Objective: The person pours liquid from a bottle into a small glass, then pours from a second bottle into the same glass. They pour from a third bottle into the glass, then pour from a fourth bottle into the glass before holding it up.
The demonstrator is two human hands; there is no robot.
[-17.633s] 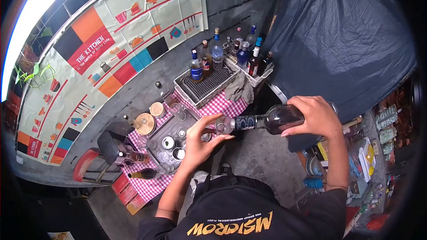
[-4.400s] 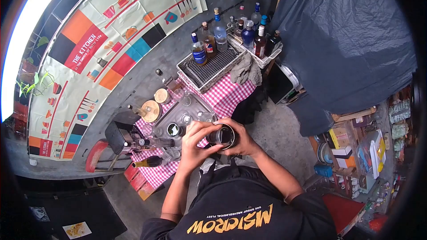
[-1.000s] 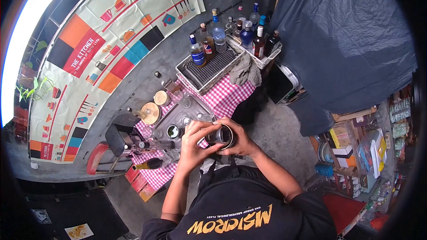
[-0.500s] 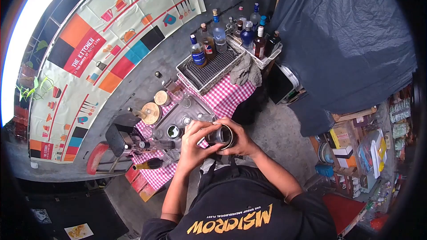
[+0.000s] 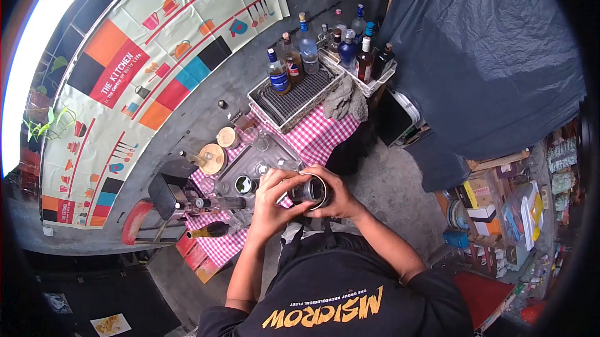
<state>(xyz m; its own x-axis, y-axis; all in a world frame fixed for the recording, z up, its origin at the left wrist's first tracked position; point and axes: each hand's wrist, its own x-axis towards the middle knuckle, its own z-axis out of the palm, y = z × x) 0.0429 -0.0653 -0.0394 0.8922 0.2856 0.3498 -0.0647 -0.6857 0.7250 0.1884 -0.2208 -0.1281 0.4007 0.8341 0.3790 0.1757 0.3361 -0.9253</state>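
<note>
Close in front of my chest, my left hand and my right hand are wrapped round a dark round cup with a pale, shiny rim. The right hand curls along its right side, while the left fingers and thumb reach over from the left. Exactly what is inside the cup is hard to make out. Just left of my left hand, a glass with green leaves stands by the metal tray. Clear glasses, among them a stemmed glass, stand on the tray.
A checkered tablecloth covers the table. Behind are a wire basket with several bottles and a grey cloth. Round wooden lids and a dark bottle lying down are at left. Shelves stand at right.
</note>
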